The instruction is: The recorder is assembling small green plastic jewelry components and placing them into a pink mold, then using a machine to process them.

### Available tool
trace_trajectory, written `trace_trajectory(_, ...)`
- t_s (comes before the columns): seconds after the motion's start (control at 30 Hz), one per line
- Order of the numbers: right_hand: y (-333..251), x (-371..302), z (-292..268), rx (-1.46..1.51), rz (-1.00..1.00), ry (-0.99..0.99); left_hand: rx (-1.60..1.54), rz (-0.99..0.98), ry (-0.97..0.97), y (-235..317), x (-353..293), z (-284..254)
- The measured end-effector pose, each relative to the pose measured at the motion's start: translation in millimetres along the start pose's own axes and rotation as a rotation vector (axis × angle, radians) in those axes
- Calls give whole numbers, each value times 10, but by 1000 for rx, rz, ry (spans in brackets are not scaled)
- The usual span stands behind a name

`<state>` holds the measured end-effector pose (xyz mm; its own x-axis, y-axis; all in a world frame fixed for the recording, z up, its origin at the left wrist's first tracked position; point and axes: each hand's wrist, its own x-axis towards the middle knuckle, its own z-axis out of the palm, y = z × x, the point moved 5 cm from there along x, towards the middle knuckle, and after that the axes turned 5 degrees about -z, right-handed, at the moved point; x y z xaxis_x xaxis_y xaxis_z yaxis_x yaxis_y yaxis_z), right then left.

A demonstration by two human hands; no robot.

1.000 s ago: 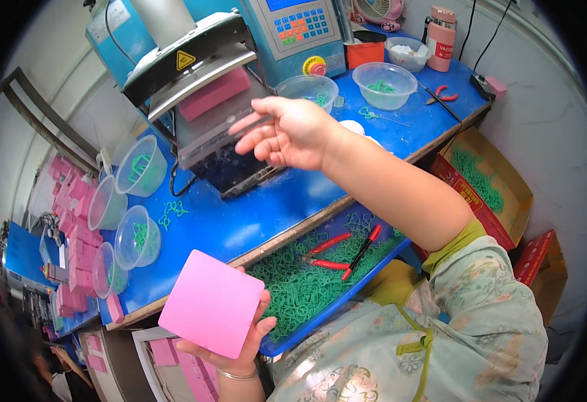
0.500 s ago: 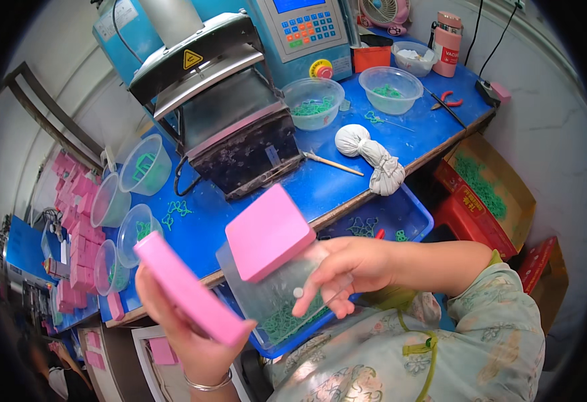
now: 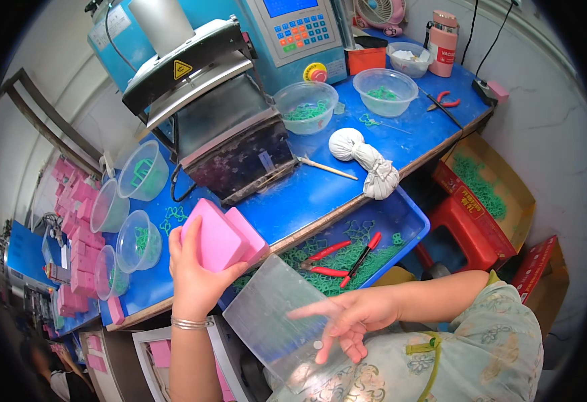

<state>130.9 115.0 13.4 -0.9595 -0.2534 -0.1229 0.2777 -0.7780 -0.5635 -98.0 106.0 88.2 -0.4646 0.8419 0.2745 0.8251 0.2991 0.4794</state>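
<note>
My left hand [image 3: 198, 275] grips a pink rounded square block [image 3: 214, 236] above the table's front edge. A second pink block [image 3: 250, 234] sits against its far right side, partly hidden. Lower right of them, my right hand [image 3: 357, 321] holds a clear, scuffed plastic plate [image 3: 266, 305] by its right side, index finger stretched along it and the other fingers curled at its edge. The plate is tilted over my lap, with a small white dot near its lower corner. Nothing lies on it.
A black press [image 3: 236, 141] stands on the blue table [image 3: 293, 218]. Clear bowls [image 3: 307, 110] hold green pieces. Red-handled pliers [image 3: 330, 258] lie in a blue tray [image 3: 411, 234] of green pieces. A white cloth bundle [image 3: 367, 164] rests nearby. Pink blocks [image 3: 82, 234] are stacked left.
The pink block that lay on the clear plate is now beside the one in my left hand, which moved up and away. The plate has lowered toward my lap, uncovering the pliers.
</note>
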Motion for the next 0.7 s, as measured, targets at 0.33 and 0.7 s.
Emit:
trace_trajectory(0.33,-31,62,-127,-454,-276,-66,228,554,170,897,-984,-123)
trace_trajectory(0.7,-44,74,-125,-827,-464,-74,299,569,303,505,-1373,69)
